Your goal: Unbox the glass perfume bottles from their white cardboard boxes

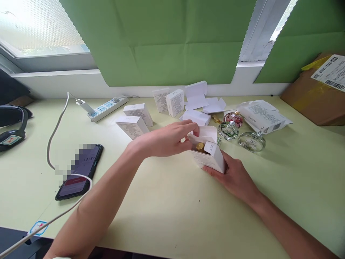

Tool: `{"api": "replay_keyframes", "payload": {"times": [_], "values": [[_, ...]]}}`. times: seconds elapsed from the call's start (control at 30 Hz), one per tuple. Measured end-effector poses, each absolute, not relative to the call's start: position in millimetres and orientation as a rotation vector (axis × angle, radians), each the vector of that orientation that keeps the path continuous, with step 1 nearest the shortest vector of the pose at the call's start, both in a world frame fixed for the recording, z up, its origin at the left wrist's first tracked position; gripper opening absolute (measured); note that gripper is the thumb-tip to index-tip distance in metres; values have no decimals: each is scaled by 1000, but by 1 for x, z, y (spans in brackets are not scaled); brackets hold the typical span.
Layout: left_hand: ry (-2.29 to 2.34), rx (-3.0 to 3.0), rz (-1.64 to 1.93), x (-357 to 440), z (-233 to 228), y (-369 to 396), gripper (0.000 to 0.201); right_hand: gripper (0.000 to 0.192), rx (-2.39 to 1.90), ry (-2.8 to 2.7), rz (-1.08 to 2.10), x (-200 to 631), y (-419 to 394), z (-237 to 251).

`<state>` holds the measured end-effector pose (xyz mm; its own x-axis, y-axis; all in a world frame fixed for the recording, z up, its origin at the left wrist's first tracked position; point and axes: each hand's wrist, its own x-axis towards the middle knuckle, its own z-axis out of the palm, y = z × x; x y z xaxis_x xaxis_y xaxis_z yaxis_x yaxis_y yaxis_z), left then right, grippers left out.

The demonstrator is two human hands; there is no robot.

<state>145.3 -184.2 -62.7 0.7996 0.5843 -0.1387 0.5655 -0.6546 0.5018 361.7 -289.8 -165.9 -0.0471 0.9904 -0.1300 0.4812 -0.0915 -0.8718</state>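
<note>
A small white perfume box [212, 159] stands open above the table, tilted towards me. My right hand [234, 172] grips it from its lower right side, thumb along the front. Inside, a gold round cap [199, 146] shows; the rest of what the box contains is hidden. My left hand [175, 138] is closed at the box's left edge, fingers bent and pinching beside the raised flap [208, 132]. Just behind the box are a green-tinted perfume bottle [228, 131], a red one [233, 118] and a clear one [252, 141].
Several closed white boxes [138, 113] stand left of centre. Unfolded white cardboard [196, 95] and a flattened white packet [262, 116] lie at the back. A phone [81, 172] with a white cable, a power strip [107, 109] and a brown carton [315, 93] are around.
</note>
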Motion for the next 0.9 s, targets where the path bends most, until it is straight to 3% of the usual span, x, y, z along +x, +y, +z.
{"api": "replay_keyframes", "payload": {"times": [0.33, 0.9], "values": [[758, 2454, 116, 141, -72, -171, 25, 51, -1367, -1335, 1397, 366, -284, -170], [700, 2483, 298, 152, -88, -163, 13, 46, -1318, -1251, 1642, 367, -283, -166]]}}
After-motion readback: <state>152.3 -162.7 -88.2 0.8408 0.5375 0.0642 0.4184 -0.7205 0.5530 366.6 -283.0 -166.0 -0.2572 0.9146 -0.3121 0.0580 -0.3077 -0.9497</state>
